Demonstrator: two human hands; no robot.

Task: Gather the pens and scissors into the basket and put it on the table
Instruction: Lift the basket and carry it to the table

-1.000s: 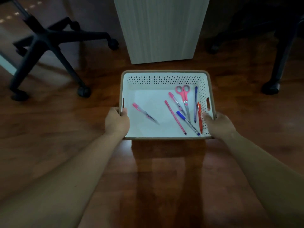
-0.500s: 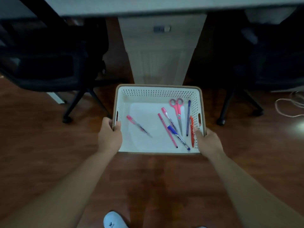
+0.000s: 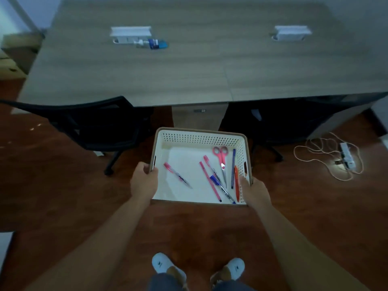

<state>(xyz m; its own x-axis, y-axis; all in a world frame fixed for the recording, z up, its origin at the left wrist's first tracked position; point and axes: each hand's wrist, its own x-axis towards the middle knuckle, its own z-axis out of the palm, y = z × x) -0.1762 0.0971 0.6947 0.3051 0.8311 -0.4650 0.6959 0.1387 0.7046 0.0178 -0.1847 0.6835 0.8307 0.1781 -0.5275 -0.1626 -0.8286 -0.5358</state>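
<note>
The upper half of the frame is filled by a wide wood-grain table (image 3: 189, 70), on which two white cable boxes (image 3: 130, 33) and a small blue-labelled bottle (image 3: 154, 44) are seen near the far side. Two black office chairs (image 3: 94, 124) are tucked under its near edge at centre left and centre right. Below the table edge, at centre frame, a white perforated basket (image 3: 199, 139) with a tan rim is held above the reddish wood floor (image 3: 52, 196), not yet set on the table. Its left rim is clasped by the left hand (image 3: 143, 181), and its right rim by the right hand (image 3: 255, 191), thumbs inside the walls. A coiled cord with a power strip (image 3: 347, 157) is seen on the floor at centre right. Inside the basket, pink-handled scissors (image 3: 221, 160) lie toward the right, among what appear to be six pens: one pink pen (image 3: 177, 175) apart at the left, the rest (image 3: 222, 185) clustered at the right.
</note>
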